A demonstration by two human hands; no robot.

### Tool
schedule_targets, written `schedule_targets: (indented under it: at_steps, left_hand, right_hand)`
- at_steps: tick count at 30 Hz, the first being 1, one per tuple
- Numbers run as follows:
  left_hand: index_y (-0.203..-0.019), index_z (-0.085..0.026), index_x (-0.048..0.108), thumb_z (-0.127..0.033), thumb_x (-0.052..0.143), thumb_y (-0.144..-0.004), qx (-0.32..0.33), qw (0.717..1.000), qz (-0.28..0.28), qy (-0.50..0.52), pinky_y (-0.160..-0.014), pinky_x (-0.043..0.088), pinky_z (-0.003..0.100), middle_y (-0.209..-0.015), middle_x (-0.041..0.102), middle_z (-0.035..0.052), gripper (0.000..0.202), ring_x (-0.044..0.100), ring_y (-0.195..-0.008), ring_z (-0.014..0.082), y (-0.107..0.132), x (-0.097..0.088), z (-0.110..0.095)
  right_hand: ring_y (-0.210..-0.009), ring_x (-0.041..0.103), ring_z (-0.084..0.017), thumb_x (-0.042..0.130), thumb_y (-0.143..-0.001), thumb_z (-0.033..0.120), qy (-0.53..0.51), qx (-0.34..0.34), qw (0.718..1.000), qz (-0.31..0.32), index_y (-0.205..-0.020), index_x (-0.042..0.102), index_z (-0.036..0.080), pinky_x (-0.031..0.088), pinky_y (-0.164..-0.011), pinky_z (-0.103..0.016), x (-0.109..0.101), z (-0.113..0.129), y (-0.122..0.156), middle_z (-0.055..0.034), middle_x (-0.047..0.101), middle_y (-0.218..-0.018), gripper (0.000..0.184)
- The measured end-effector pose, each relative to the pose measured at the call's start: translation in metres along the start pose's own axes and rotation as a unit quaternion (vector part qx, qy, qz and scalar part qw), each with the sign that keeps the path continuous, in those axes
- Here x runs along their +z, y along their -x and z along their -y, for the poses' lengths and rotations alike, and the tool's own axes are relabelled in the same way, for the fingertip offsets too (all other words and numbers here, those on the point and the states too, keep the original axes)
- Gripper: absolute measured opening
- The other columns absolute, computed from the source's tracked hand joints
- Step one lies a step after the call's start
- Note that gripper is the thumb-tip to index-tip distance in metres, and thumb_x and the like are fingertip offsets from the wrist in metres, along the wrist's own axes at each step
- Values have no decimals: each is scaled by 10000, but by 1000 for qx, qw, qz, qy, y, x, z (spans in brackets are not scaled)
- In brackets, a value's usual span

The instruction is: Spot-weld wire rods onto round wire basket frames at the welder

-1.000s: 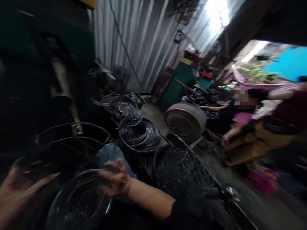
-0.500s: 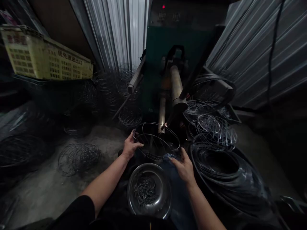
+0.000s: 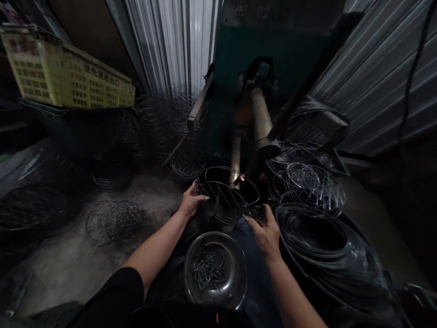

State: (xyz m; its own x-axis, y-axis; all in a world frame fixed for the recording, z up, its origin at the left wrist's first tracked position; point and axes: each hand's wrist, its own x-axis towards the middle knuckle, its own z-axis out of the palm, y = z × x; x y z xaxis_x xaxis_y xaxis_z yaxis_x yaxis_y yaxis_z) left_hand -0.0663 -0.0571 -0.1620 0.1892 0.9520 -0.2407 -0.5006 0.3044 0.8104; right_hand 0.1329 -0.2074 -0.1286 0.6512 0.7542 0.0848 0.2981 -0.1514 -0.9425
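Observation:
A round wire frame (image 3: 228, 185), made of thin metal rings joined by short wires, is held between my hands below the machine's electrodes. My left hand (image 3: 191, 202) pinches its left side between thumb and fingers. At the right side, my right hand (image 3: 266, 230) curls round the frame's lower edge, its grip partly lost in the dark. The machine's lower rod (image 3: 235, 157) ends behind the frame's rings, and a small glint shows beside its tip. Close below my hands, a steel bowl (image 3: 237, 273) holds many short metal wire pieces (image 3: 209, 272).
A green machine (image 3: 221, 68) with a thick upper arm (image 3: 262, 116) stands ahead. Coiled wire (image 3: 303, 259) lies at right, with wire frames (image 3: 307, 182) behind it. Another wire frame (image 3: 114, 221) lies on the left floor. A yellow crate (image 3: 78, 82) stands at back left.
The view has shifted slightly, so most things appear a little farther right. Both hands keep the wire frame at the electrodes. A red light at the top is out of view now.

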Motion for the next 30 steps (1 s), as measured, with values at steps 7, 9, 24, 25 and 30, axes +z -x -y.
schedule_targets:
  at_steps: [7,9,24,25,30]
  left_hand:
    - [-1260,-189,614,-214,867,-484,2,999,-35,-41,-720,470,217,-968,679,18,817,591,-820,117,-3,25,-11]
    - [-1189,-159,658,-298,867,-529,15,997,-43,-56,-674,453,202,-889,677,14,705,577,-756,99,1,25,-21]
    - [-832,-172,613,-291,832,-504,-37,997,-41,-59,-475,367,176,-664,589,-41,411,530,-572,74,24,49,-60]
    - [-831,-179,599,-276,819,-508,-35,997,-55,-51,-495,384,179,-672,590,-45,403,538,-590,76,24,50,-59]
    - [-798,-184,529,-232,794,-500,-13,996,-87,-8,-504,378,188,-666,580,-54,402,531,-584,73,20,47,-60]
  right_hand:
    - [-787,634,-180,792,-617,482,-30,3,999,-27,-1061,615,176,502,-745,-311,-1,35,-30,-32,663,-894,568]
    - [-600,591,-134,781,-617,505,-77,34,996,-34,-999,613,170,481,-576,-263,2,47,-36,12,633,-750,534]
    - [-308,404,-47,778,-621,382,-230,125,963,-59,-674,545,168,279,-289,-163,9,80,-86,75,532,-493,322]
    - [-323,415,-46,748,-665,377,-219,127,966,-56,-691,544,169,287,-298,-161,9,79,-90,72,541,-521,292]
    - [-475,525,-57,596,-801,317,-171,84,975,-116,-873,556,197,365,-396,-166,-5,53,-63,40,592,-728,145]
